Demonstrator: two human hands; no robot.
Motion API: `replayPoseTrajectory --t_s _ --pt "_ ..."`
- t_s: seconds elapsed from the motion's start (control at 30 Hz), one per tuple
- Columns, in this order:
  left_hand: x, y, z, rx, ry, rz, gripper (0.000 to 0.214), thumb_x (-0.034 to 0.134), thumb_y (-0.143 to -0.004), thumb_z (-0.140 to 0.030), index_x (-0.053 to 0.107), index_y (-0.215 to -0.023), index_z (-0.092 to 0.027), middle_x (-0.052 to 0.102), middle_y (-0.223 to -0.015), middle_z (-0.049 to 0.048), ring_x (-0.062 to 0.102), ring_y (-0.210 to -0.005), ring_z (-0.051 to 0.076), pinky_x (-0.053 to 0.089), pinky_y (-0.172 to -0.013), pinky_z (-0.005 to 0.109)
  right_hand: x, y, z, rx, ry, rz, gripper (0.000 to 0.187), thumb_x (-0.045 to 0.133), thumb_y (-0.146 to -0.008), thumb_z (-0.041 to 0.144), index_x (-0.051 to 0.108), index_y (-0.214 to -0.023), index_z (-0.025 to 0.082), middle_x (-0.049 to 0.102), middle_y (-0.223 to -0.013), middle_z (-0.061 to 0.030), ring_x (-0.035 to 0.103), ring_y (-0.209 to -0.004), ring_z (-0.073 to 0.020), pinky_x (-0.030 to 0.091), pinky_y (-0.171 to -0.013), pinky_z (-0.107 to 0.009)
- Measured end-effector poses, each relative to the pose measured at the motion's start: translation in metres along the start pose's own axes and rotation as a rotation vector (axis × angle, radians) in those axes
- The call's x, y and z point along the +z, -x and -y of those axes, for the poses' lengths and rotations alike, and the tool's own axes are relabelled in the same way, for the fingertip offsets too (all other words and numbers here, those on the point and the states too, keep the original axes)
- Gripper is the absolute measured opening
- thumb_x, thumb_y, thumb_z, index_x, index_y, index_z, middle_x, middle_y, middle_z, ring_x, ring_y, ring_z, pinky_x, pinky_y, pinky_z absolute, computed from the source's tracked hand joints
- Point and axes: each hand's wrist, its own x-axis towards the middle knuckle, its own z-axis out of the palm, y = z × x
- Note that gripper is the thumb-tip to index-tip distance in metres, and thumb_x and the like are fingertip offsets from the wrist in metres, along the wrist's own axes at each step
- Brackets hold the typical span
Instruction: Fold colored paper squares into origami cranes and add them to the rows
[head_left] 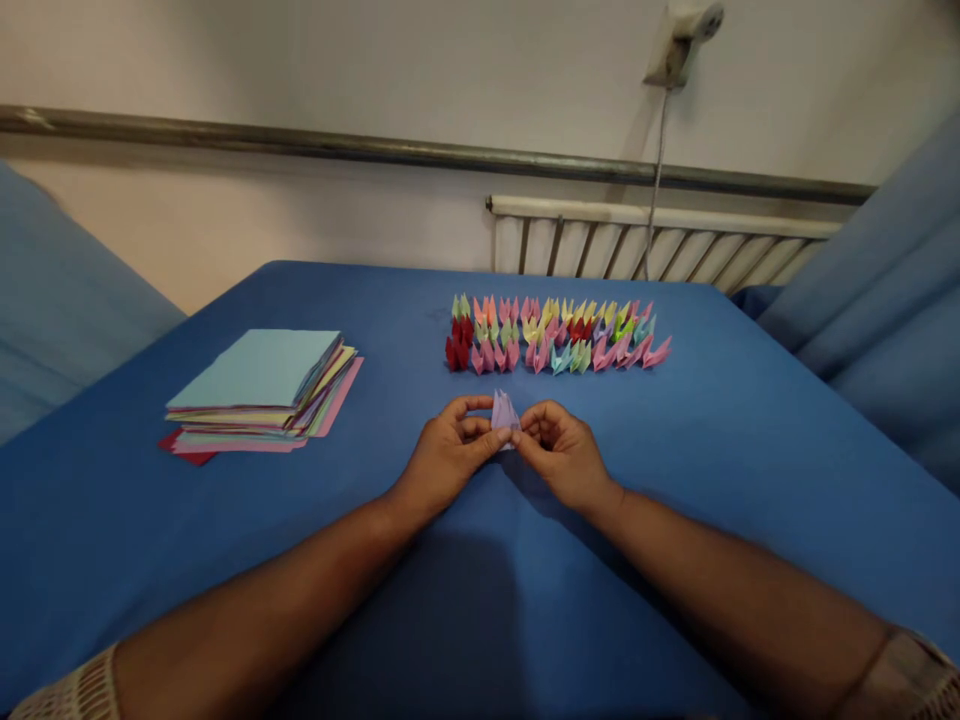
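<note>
A small lavender folded paper piece (504,408), pointed at the top, is held upright between both my hands, just above the blue cloth. My left hand (454,447) grips it from the left, thumb across its lower front and fingers behind its side. From the right, my right hand (561,450) pinches its lower edge between thumb and fingers. Beyond my hands stand several rows of folded paper cranes (555,338) in red, pink, yellow, green and blue.
On the left of the blue-covered table (360,580) lies a stack of coloured paper sheets (259,370), light blue on top. A radiator (600,240), a wall pipe (420,150) and a socket with a plug (675,50) are behind. Blue curtains (892,270) hang at the sides.
</note>
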Motion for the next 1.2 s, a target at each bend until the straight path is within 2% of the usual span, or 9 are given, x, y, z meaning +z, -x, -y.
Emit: replayPoseTrajectory --t_s 0.07,0.17,0.37,0.53,0.7,0.9,1.1,1.2 --pt "-0.001 0.000 -0.001 0.004 0.016 -0.043 0.047 0.075 -0.072 -0.035 0.051 -0.109 -0.018 0.065 -0.071 -0.0032 0.063 -0.065 0.012 0.048 -0.065 0.025 -0.001 -0.003 -0.001 0.020 -0.054 -0.011 0.025 0.073 -0.070 0.036 0.054 -0.076 0.022 0.054 -0.058 0.0064 0.049 -0.051 -0.0090 0.041 -0.049 -0.022" --pt "0.000 0.001 -0.004 0.007 0.001 -0.069 0.033 0.070 -0.076 -0.038 0.055 -0.096 -0.016 0.063 -0.066 -0.0027 0.061 -0.063 0.012 0.047 -0.063 0.025 -0.002 -0.006 -0.004 0.040 -0.107 -0.022 0.030 0.075 -0.068 0.040 0.054 -0.078 0.022 0.056 -0.058 0.0067 0.051 -0.050 -0.0091 0.043 -0.049 -0.022" --pt "0.004 0.004 -0.005 -0.042 -0.020 0.015 0.028 0.073 -0.072 -0.036 0.057 -0.084 -0.016 0.063 -0.069 -0.0007 0.062 -0.068 0.014 0.049 -0.066 0.026 -0.003 -0.003 -0.005 -0.018 -0.092 -0.037 0.027 0.075 -0.072 0.037 0.056 -0.082 0.022 0.059 -0.063 0.0058 0.055 -0.055 -0.0089 0.044 -0.053 -0.023" --pt "0.001 0.002 -0.004 -0.011 -0.014 0.024 0.027 0.071 -0.074 -0.038 0.057 -0.068 -0.016 0.055 -0.061 -0.0038 0.057 -0.062 0.011 0.049 -0.068 0.026 -0.003 -0.004 -0.001 0.039 -0.154 0.030 0.033 0.075 -0.071 0.044 0.054 -0.084 0.022 0.060 -0.060 0.0068 0.057 -0.051 -0.0097 0.045 -0.050 -0.023" --pt "-0.001 0.001 -0.003 -0.005 -0.033 0.039 0.027 0.068 -0.077 -0.039 0.058 -0.068 -0.016 0.055 -0.063 -0.0031 0.055 -0.063 0.011 0.046 -0.067 0.026 -0.005 -0.004 0.004 0.083 -0.061 0.089 0.035 0.070 -0.073 0.052 0.056 -0.071 0.020 0.060 -0.057 0.0036 0.054 -0.049 -0.0095 0.044 -0.048 -0.023" --pt "0.000 0.003 -0.003 0.005 -0.109 0.156 0.028 0.065 -0.078 -0.039 0.058 -0.067 -0.015 0.053 -0.062 -0.0033 0.047 -0.059 0.009 0.038 -0.058 0.022 -0.008 -0.003 0.006 0.052 -0.016 0.111 0.035 0.070 -0.073 0.049 0.053 -0.065 0.019 0.053 -0.053 0.0057 0.046 -0.045 -0.0075 0.038 -0.045 -0.021" --pt "0.006 0.007 -0.007 -0.069 0.030 0.146 0.032 0.074 -0.071 -0.039 0.059 -0.085 -0.015 0.060 -0.076 -0.0013 0.056 -0.068 0.010 0.048 -0.065 0.024 -0.008 0.002 0.003 -0.049 0.119 0.043 0.026 0.065 -0.080 0.037 0.053 -0.067 0.019 0.047 -0.053 0.0071 0.039 -0.047 -0.0066 0.030 -0.047 -0.021" --pt "0.008 0.007 -0.005 -0.102 0.070 0.109 0.031 0.076 -0.070 -0.038 0.058 -0.080 -0.014 0.057 -0.074 -0.0027 0.055 -0.066 0.009 0.050 -0.064 0.023 -0.007 0.004 0.003 -0.081 0.138 0.045 0.022 0.063 -0.082 0.034 0.054 -0.069 0.019 0.049 -0.057 0.0061 0.041 -0.052 -0.0074 0.033 -0.051 -0.022"
